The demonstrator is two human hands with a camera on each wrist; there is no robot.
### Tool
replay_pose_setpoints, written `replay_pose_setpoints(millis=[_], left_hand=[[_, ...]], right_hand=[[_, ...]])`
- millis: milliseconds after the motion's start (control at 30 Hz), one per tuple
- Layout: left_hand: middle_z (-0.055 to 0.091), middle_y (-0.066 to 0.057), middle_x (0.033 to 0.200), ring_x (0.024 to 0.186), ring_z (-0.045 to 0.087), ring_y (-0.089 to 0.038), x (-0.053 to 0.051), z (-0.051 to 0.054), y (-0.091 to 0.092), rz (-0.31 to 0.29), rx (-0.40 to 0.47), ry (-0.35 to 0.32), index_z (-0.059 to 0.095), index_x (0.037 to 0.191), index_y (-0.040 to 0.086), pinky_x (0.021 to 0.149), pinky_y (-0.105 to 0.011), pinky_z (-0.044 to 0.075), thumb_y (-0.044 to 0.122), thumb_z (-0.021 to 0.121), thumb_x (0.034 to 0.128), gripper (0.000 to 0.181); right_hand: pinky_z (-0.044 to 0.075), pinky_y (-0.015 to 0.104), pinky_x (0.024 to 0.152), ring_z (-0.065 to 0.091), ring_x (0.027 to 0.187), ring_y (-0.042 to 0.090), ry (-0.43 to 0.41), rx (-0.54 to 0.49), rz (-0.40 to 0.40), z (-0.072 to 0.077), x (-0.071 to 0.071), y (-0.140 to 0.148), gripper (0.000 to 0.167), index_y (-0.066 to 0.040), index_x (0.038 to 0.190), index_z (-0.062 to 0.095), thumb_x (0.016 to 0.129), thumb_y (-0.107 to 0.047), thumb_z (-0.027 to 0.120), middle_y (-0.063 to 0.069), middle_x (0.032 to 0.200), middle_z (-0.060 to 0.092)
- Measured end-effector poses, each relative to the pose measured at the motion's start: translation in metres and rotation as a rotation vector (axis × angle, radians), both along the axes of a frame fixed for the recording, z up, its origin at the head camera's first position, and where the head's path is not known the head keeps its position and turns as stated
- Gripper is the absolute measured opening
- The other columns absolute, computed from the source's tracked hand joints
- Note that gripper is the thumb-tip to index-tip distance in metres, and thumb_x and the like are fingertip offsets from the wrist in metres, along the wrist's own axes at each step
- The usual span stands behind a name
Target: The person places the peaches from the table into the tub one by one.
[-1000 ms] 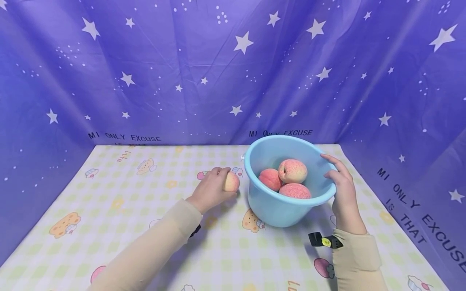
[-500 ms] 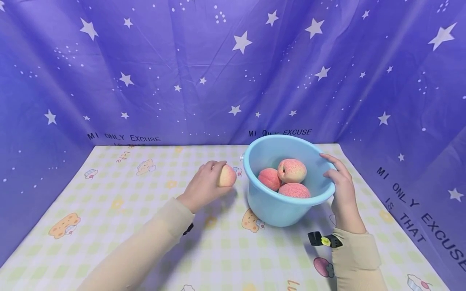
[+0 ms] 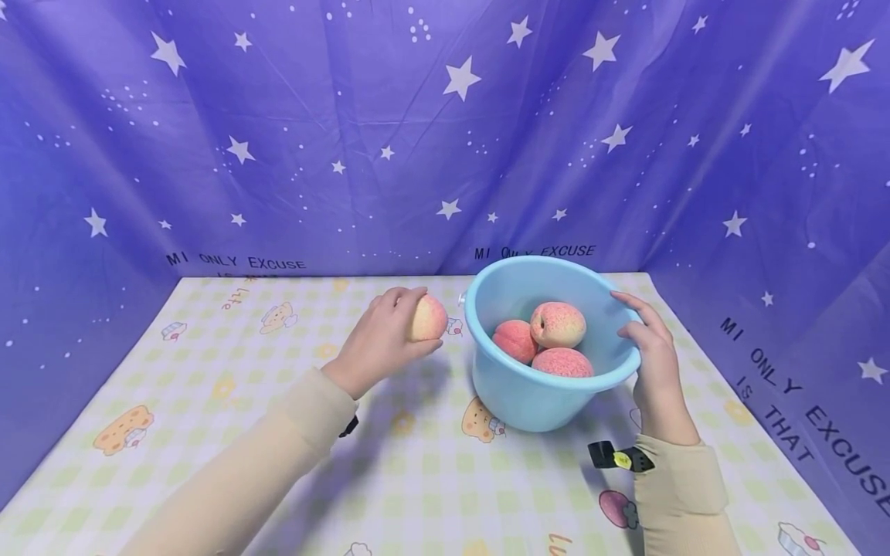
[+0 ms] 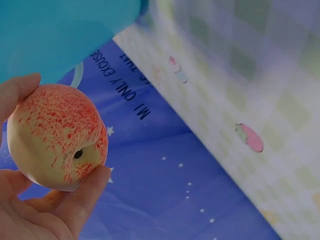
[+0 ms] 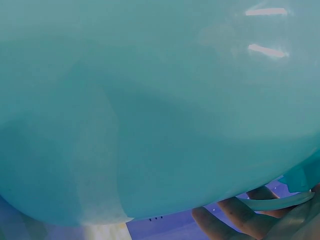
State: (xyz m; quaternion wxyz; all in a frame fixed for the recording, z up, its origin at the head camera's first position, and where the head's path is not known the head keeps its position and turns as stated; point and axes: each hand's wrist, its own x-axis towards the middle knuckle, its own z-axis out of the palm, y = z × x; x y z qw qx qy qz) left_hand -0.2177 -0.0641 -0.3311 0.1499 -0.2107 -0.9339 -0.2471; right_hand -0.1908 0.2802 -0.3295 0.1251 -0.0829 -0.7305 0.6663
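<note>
My left hand grips a yellow-and-red peach above the table, left of a light blue bucket. The left wrist view shows the thumb and fingers around this peach, its dark stem hollow facing the camera. On the bucket's right side my right hand holds the rim. Three peaches lie inside: a speckled one on top, a red one at left, and a pink one in front. In the right wrist view, the bucket wall fills most of the picture, with fingers below it.
A checked cloth with cartoon prints covers the table. Behind and beside it hangs a purple curtain with white stars. Part of the bucket's handle shows near the right fingers. A black strap is on the right wrist.
My left hand has lifted the peach off the table and drawn it slightly left, away from the bucket. The right hand and the bucket have stayed in place.
</note>
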Motion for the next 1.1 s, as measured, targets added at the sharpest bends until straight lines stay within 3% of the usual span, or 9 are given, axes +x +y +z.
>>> replay_pose_setpoints(millis=[367,833,1100], left_hand=[[0.059,-0.018,0.127,0.111,0.059,-0.039,0.001,0.026,-0.002,-0.035,-0.004,0.079,0.053,0.138,0.006,0.093,-0.049,0.053,0.038,0.079,0.0805,0.071],[0.058,-0.019,0.129,0.113,0.057,-0.039,-0.002,0.05,-0.001,-0.035,-0.049,0.101,0.05,0.141,0.008,0.093,-0.049,0.053,0.039,0.077,0.0824,0.072],[0.056,-0.019,0.132,0.114,0.056,-0.04,-0.001,0.06,0.008,-0.041,-0.043,0.076,0.049,0.142,0.007,0.097,-0.049,0.05,0.04,0.076,0.0833,0.072]], right_hand=[[0.045,0.016,0.071,0.045,0.117,0.01,0.0,-0.001,-0.002,0.001,0.0,0.0,0.061,-0.024,0.141,0.055,0.086,-0.002,0.038,0.004,0.151,0.038],[0.045,0.016,0.07,0.046,0.113,0.008,0.003,-0.006,-0.002,0.0,0.001,0.0,0.061,-0.025,0.14,0.056,0.086,-0.002,0.039,0.003,0.149,0.039],[0.045,0.016,0.068,0.047,0.109,0.006,0.005,-0.007,-0.001,-0.001,0.0,0.0,0.061,-0.025,0.139,0.056,0.086,-0.002,0.039,0.003,0.149,0.039]])
